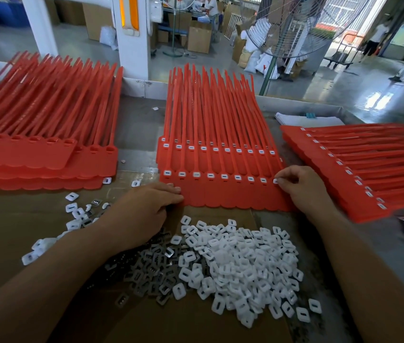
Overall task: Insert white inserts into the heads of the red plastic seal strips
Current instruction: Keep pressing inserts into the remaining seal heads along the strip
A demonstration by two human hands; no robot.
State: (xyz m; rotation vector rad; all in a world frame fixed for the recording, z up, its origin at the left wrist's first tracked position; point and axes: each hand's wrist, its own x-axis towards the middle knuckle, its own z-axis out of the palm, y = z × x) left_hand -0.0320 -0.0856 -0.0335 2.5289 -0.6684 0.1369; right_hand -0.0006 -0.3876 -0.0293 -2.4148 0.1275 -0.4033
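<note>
The red seal strips [220, 194] lie mid-table, the heads in their front row each holding a white piece. At the rightmost head, the right hand [302, 186] pinches a white insert [275, 181] between thumb and forefinger. The left hand [146, 206] rests on the strips' near-left corner, fingers [175, 190] fairly straight. Toward the near edge, a pile of white inserts [243, 263] sits on cardboard [10, 231], beside grey metal pieces [146, 266].

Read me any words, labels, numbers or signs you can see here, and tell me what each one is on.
No text can be read.
A red mark on a far white sack: too blurred to read.
The red seal strips and white inserts: no print visible.
</note>
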